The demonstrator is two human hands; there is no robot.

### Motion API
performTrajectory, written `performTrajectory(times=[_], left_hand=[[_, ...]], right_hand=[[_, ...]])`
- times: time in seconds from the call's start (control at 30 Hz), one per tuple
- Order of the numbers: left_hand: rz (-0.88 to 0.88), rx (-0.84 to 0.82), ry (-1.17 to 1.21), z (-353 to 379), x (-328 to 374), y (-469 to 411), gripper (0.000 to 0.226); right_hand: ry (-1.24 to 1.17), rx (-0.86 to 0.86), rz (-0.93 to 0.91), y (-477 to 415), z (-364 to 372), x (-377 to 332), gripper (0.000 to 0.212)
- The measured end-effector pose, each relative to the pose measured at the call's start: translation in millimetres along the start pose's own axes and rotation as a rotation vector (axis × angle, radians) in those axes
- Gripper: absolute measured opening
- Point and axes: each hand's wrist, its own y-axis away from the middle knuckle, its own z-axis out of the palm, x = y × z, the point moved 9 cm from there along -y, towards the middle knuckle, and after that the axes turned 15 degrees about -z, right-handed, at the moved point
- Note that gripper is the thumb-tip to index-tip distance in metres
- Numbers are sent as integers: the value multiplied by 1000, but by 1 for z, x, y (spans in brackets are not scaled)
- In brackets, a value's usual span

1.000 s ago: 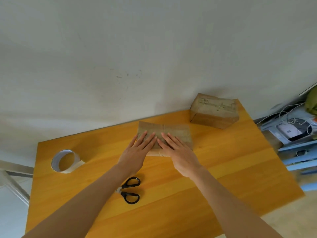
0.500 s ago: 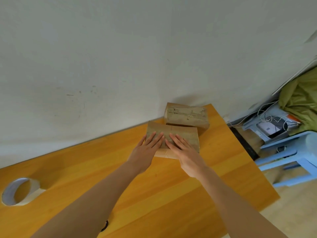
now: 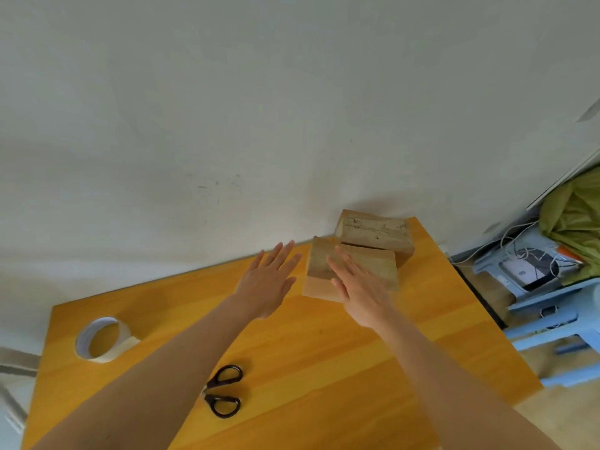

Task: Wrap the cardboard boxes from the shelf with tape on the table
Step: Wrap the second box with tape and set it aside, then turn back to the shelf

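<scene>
A person's two bare hands reach over an orange-yellow wooden worktop point(image 3: 324, 368) that stands against a pale, faintly scuffed wall. The task's things, two brown cardboard boxes, sit together at the far right corner of the worktop. The nearer, flatter brown cardboard box point(image 3: 376, 259) lies at a slight angle, and its far edge touches or nearly touches the taller brown cardboard box point(image 3: 376, 233) behind it, which stands close to the wall. The top of the taller box carries a pale, torn strip of label or old tape. Any print on it is too blurred to read.

The right hand point(image 3: 360, 290) lies flat over the top of the nearer box, fingers straight and close together, pointing towards the wall. Whether it presses down or only hovers cannot be told. The left hand point(image 3: 268, 282) is also flat, with its fingers straight and slightly spread. It is just beside the left edge of that box, above bare wood, and grips nothing.

A roll of cream-white adhesive tape point(image 3: 125, 345) lies at the left side of the worktop, well apart from the boxes. Black-handled scissors point(image 3: 214, 383) lie near the front, partly hidden by the left forearm.

Right of the worktop, a light blue plastic stool point(image 3: 545, 306) holds white cables and a white device with a small dark mark that is illegible. Olive-green fabric point(image 3: 574, 222) lies behind it.
</scene>
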Motion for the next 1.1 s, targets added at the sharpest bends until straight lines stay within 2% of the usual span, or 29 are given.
performTrajectory(times=[0.27, 0.43, 0.6, 0.83, 1.1], left_hand=[[-48, 120, 32, -50, -75, 84, 53], [-60, 134, 38, -60, -109, 153, 54], [5, 169, 60, -66, -113, 215, 53], [50, 133, 98, -57, -115, 306, 52], [84, 86, 110, -42, -106, 415, 52]], right_hand=[[11, 94, 54, 3, -27, -108, 51], [1, 146, 106, 29, -26, -182, 52], [-40, 219, 148, 67, -24, -240, 54], [-60, 262, 202, 134, -19, -311, 52], [-89, 250, 233, 223, -2, -373, 53]])
